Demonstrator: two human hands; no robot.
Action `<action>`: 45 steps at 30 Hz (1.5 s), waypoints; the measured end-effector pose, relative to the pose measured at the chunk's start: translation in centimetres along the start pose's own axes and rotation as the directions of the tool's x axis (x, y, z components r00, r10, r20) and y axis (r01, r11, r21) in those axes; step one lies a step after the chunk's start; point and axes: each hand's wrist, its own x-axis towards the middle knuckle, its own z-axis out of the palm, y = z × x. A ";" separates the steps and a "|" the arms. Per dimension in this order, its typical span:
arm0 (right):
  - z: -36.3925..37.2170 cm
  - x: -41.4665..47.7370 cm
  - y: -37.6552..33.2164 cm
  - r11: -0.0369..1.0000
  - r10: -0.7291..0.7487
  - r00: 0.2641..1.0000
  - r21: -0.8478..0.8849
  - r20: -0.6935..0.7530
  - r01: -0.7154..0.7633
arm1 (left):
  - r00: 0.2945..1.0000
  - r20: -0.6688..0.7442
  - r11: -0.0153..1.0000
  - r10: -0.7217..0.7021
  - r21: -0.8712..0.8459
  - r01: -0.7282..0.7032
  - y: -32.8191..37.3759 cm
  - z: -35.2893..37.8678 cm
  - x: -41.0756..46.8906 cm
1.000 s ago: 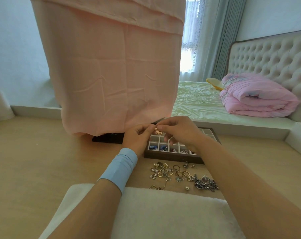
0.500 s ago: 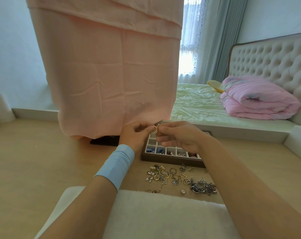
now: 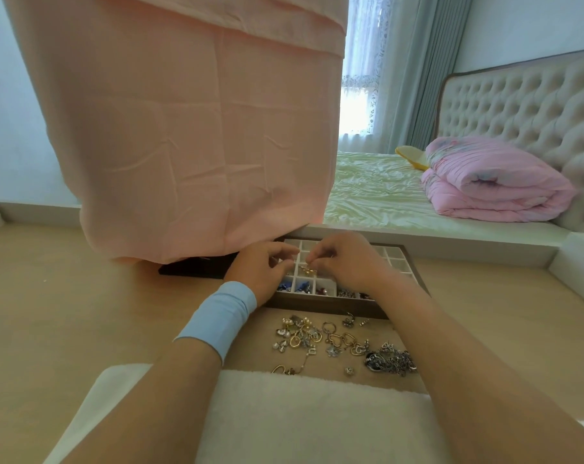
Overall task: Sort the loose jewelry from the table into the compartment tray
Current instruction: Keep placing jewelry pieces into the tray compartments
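Two hands meet over the dark wooden compartment tray (image 3: pixel 334 304): the left hand (image 3: pixel 262 271) curls its fingers, grip unclear, while a small gold jewelry piece (image 3: pixel 309 270) hangs pinched by the right hand (image 3: pixel 346 262). Just before the tray, loose gold-and-silver jewelry (image 3: pixel 334 339) lies on the pale wooden table (image 3: pixel 83 313).

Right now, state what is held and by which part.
Right hand pinches a small gold jewelry piece by its top, over the compartment tray; left hand's hold unclear.
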 end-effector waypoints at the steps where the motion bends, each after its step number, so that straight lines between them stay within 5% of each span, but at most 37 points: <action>1: 0.1 0.1 0.0 1.000 -0.011 1.000 -0.008 -0.006 0.011 | 1.000 0.005 0.999 0.018 0.029 -0.019 0.0 0.1 0.0; 6: 0.7 0.7 0.1 0.990 -0.030 0.999 -0.136 0.036 0.034 | 0.996 0.053 0.980 0.066 0.183 -0.075 -0.3 0.3 0.3; 16: 1.0 1.1 0.3 0.940 0.012 1.000 -0.340 0.019 -0.005 | 0.999 0.046 0.974 -0.001 0.227 -0.010 -0.4 0.9 0.6; 36: -0.5 -0.1 -0.6 0.908 -0.053 0.998 -0.414 0.041 0.065 | 0.987 0.158 0.901 0.026 0.424 -0.091 0.6 -0.8 -0.8; 42: -2.0 -1.2 -4.0 0.940 -0.058 0.947 -0.303 0.316 0.158 | 0.932 0.343 0.939 -0.116 0.345 -0.010 3.5 -4.4 -1.0; 45: -1.0 -1.6 -5.2 0.917 -0.038 0.897 -0.342 0.440 0.207 | 0.826 0.489 0.910 -0.282 0.408 0.069 4.2 -5.8 -1.2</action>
